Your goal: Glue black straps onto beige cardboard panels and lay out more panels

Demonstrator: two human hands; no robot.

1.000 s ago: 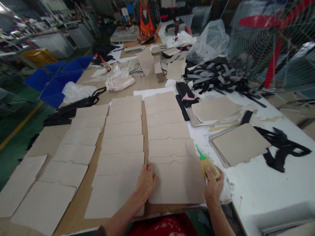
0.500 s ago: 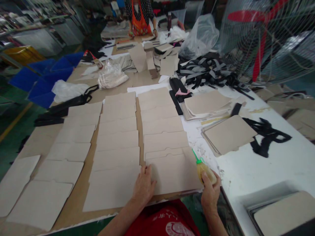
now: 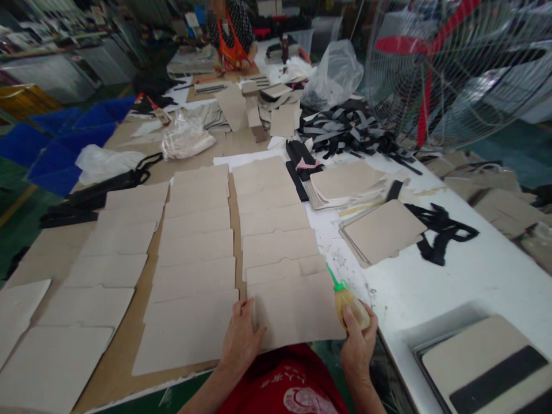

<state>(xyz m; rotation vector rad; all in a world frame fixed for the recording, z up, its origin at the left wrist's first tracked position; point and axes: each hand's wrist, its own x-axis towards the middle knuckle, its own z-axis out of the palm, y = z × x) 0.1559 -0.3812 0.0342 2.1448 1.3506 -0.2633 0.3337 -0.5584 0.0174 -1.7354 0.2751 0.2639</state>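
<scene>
My left hand [image 3: 242, 332] rests at the left edge of the nearest grey-beige cardboard sheet [image 3: 297, 310], its fingers stretched out and the thumb apart near the sheet's corner. In my right hand [image 3: 360, 333] is a squeeze bottle of yellowish glue [image 3: 351, 306], held tilted with its green nozzle over the sheet's right edge. This sheet overlaps the one behind it in a column of notched sheets. Directly left lies a second column [image 3: 194, 276], and a third [image 3: 103, 270] stands beyond that.
On the white table [image 3: 440, 282] at right lie a small cardboard stack [image 3: 383, 230], black straps [image 3: 440, 227] and boards with a black strip [image 3: 495, 379]. A large fan [image 3: 435, 69] stands beyond. Plastic bags, scraps and a co-worker in an orange apron [image 3: 233, 49] are at the far end.
The view has shifted slightly right. The nearest sheet sits a little closer to me, covering the table's front edge. My right hand still holds the glue bottle by the sheet's right edge.
</scene>
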